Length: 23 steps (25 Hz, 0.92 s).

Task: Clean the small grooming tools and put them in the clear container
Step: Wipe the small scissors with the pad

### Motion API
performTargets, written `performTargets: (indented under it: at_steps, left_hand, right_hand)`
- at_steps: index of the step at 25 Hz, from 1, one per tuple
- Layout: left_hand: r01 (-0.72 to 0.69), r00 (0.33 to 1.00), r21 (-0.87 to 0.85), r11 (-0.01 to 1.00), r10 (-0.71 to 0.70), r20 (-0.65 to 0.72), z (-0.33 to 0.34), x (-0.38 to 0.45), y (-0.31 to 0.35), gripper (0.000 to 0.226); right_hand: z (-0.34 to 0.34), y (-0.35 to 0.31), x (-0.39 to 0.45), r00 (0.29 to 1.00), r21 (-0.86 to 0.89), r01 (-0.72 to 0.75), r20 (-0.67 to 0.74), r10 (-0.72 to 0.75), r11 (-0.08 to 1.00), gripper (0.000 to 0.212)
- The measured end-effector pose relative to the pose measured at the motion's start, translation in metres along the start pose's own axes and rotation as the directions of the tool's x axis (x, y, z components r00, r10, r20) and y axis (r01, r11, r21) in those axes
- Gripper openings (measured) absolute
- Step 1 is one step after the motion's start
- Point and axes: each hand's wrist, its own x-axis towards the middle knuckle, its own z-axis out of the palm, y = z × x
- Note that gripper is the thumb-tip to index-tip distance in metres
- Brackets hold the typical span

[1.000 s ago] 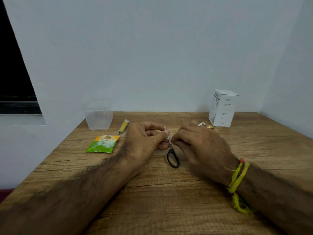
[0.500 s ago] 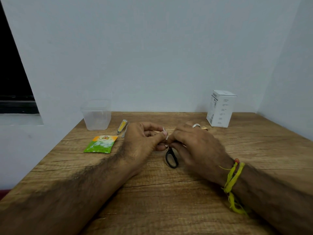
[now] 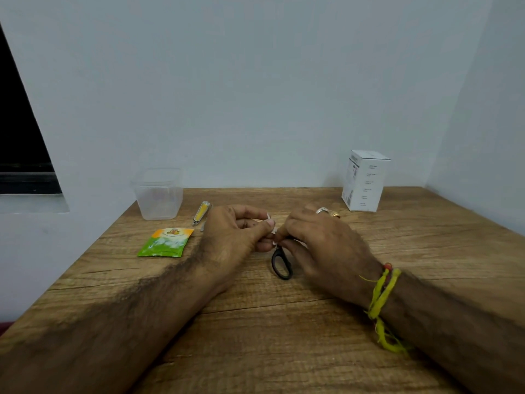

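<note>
Small scissors with a black handle loop (image 3: 281, 264) hang between my two hands over the middle of the wooden table (image 3: 284, 336). My left hand (image 3: 235, 237) pinches a small white wipe (image 3: 273, 230) between thumb and forefinger at the blades, which are hidden. My right hand (image 3: 321, 245) grips the scissors just above the handle, fingers curled. A yellow nail clipper (image 3: 201, 213) lies on the table left of my left hand, with a thin metal tool (image 3: 202, 227) beside it. The clear container (image 3: 158, 194) stands upright at the back left, nothing visible inside.
A green and orange sachet (image 3: 166, 242) lies flat in front of the container. A white carton (image 3: 365, 180) stands at the back right near the wall. Walls close the table at the back and right; its left edge runs diagonally.
Both hands stay together on the scissors and the wipe, with only small working movements of the fingers. Nothing on the table has moved.
</note>
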Motion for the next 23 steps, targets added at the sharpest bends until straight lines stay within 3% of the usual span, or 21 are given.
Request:
performTargets:
  at_steps: [19,23]
  left_hand:
    - [-0.029,1.0,0.016,0.999,0.029,-0.011,-0.0023,0.0015,-0.0008,0.015]
    - [-0.02,1.0,-0.015,1.0,0.02,-0.022,-0.002,0.0007,0.0009,0.012]
  right_hand:
    - [-0.0047,0.0039,-0.0007,0.997,0.064,-0.015,0.074,0.01,0.998,0.009]
    - [-0.0084,0.0013,-0.0028,0.999,0.105,-0.047,0.006,0.047,0.993,0.009]
